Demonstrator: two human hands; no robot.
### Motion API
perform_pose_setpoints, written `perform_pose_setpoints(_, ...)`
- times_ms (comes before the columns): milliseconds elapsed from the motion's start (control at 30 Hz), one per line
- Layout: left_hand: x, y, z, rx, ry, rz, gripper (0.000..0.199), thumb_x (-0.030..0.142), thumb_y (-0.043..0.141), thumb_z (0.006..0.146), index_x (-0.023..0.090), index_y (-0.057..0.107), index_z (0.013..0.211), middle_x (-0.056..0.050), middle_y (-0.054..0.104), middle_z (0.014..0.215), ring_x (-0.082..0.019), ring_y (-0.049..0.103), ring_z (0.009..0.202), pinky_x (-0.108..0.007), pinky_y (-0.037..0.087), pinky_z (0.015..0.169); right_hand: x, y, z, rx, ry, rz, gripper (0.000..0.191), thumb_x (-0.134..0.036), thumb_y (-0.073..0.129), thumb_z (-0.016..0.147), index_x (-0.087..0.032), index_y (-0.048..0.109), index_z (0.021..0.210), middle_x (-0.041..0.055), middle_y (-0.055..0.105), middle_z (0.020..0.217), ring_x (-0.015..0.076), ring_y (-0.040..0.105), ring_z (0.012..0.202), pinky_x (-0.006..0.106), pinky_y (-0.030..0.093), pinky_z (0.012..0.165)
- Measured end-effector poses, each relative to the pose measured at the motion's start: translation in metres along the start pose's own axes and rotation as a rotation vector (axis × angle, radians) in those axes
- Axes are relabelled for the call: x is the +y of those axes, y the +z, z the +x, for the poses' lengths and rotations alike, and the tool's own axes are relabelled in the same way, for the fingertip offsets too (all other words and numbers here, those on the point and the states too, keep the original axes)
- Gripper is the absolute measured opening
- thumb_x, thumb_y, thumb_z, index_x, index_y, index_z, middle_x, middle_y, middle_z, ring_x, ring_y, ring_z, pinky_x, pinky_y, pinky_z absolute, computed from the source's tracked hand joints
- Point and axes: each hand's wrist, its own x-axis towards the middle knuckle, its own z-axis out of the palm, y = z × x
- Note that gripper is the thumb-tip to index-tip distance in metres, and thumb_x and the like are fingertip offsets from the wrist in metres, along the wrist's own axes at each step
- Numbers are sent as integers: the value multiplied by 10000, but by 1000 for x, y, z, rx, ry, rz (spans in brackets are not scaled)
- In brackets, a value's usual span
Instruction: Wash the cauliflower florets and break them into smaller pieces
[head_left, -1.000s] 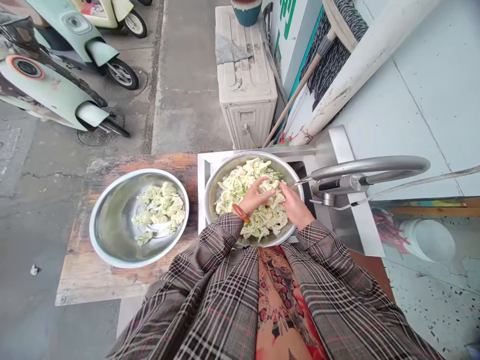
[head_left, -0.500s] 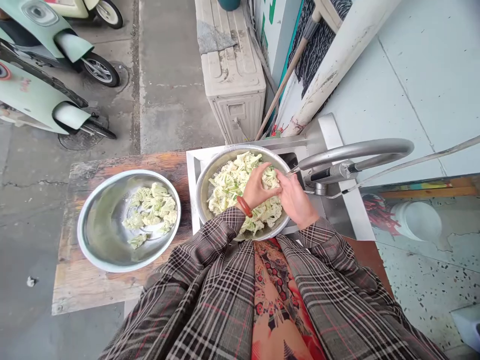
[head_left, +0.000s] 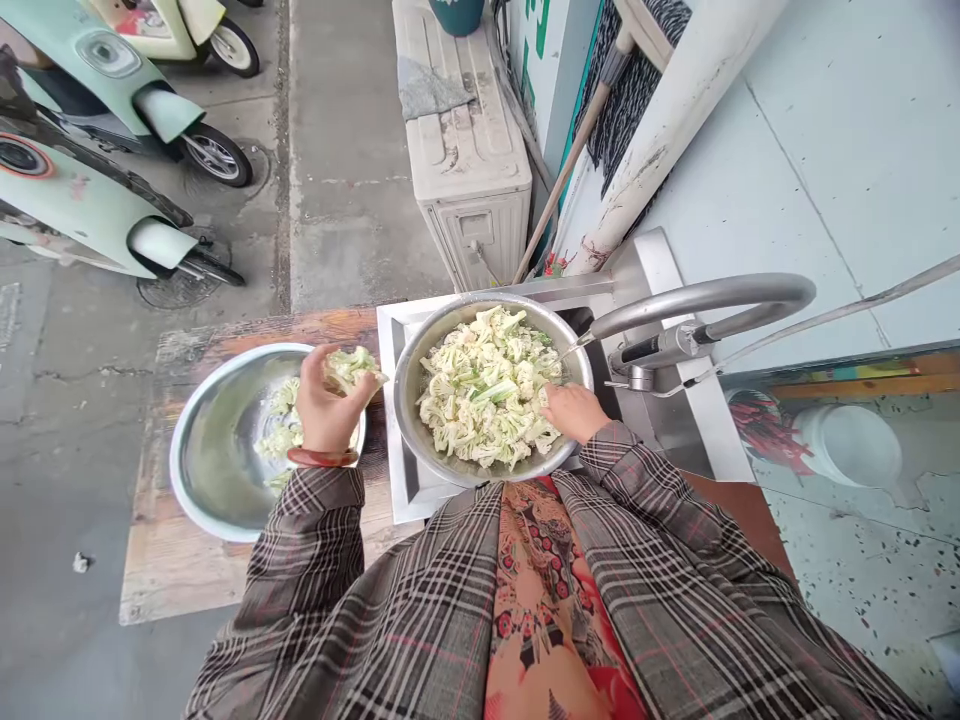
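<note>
My left hand (head_left: 321, 410), with a reddish-brown bangle at the wrist, grips a cauliflower floret (head_left: 349, 368) between thumb and fingers. It is over the right side of a metal basin (head_left: 214, 440), where more pale florets lie at the bottom. My right hand (head_left: 576, 412) reaches into the right side of a round metal bowl (head_left: 401, 385) heaped with cauliflower pieces (head_left: 480, 390). Its fingers are closed around a floret at the edge of the heap, their tips partly hidden. A thin stream runs from the faucet (head_left: 720, 290) into this bowl.
The bowl rests on a steel sink (head_left: 667, 440); the basin stands on a wooden board (head_left: 165, 560) to its left. Beyond are an outdoor unit (head_left: 465, 170), a white pipe (head_left: 675, 130) and parked scooters (head_left: 97, 215). A white bucket (head_left: 847, 445) sits at right.
My left hand has moved left from the bowl to over the basin, carrying a floret. My right hand has lowered to the florets at the bowl's right side. The hands are now apart.
</note>
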Motion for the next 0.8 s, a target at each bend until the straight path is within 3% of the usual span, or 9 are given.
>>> perform_pose_setpoints(100, -34, -24, 3, 65, 18, 341, 605, 374, 770, 631, 258, 580, 1193, -40, 587, 1201, -321, 505, 1181, -571, 370, 1068, -5, 3, 5, -89, 14, -20, 296, -325, 655, 819, -139, 611, 1045, 197, 677, 1021, 324, 641, 980, 409, 471, 854)
perform_pose_setpoints(200, -38, -14, -2, 48, 46, 324, 619, 413, 747, 673, 210, 577, 1233, -113, 561, 1272, -355, 493, 1229, -576, 358, 1070, 2, 4, 6, -85, -23, 118, 354, -373, 663, 793, -191, 598, 1090, 135, 630, 1115, 271, 631, 958, 381, 483, 825)
perform_pose_setpoints(267, -22, 11, -7, -12, 68, 152, 599, 413, 688, 754, 163, 552, 1281, -145, 587, 1222, -304, 573, 1124, -509, 444, 1000, 9, 4, 6, -16, -27, 259, 271, -352, 651, 785, -212, 617, 1015, 74, 625, 1019, 228, 618, 896, 375, 489, 821)
perform_pose_setpoints(367, 19, 64, -16, -232, 120, -105, 510, 366, 632, 817, 174, 557, 1283, -112, 639, 1105, -241, 616, 1006, -415, 508, 898, 17, 0, 3, 95, 53, 608, 223, -377, 653, 770, -207, 624, 911, 12, 600, 851, 177, 588, 791, 359, 519, 774)
perform_pose_setpoints(467, 61, 118, -25, -467, 250, -205, 368, 267, 589, 841, 192, 622, 1200, -105, 641, 1100, -226, 611, 964, -408, 489, 924, 20, -6, 1, 164, 182, 1057, 345, -474, 708, 726, -204, 616, 920, 10, 621, 866, 161, 593, 801, 320, 555, 707)
perform_pose_setpoints(567, 89, 161, -34, -676, 426, -201, 327, 172, 588, 813, 200, 664, 1130, -117, 623, 1168, -268, 565, 1077, -454, 423, 1008, 21, -11, -1, 186, 268, 1355, 406, -525, 742, 693, -218, 624, 929, 18, 656, 933, 146, 622, 799, 274, 561, 662)
perform_pose_setpoints(700, 101, 197, -42, -899, 510, -35, 173, 95, 635, 731, 170, 695, 875, -142, 633, 987, -307, 540, 1030, -501, 392, 984, 24, -11, -3, 191, 350, 1489, 427, -516, 753, 686, -236, 629, 982, 21, 677, 957, 151, 658, 746, 262, 541, 583)
perform_pose_setpoints(800, 96, 206, -45, -870, 470, 77, 67, 102, 670, 691, 162, 648, 709, -147, 596, 840, -344, 520, 991, -525, 388, 927, 27, -12, -4, 220, 353, 1483, 420, -498, 722, 720, -245, 629, 1042, 30, 685, 1013, 171, 678, 788, 291, 553, 610)
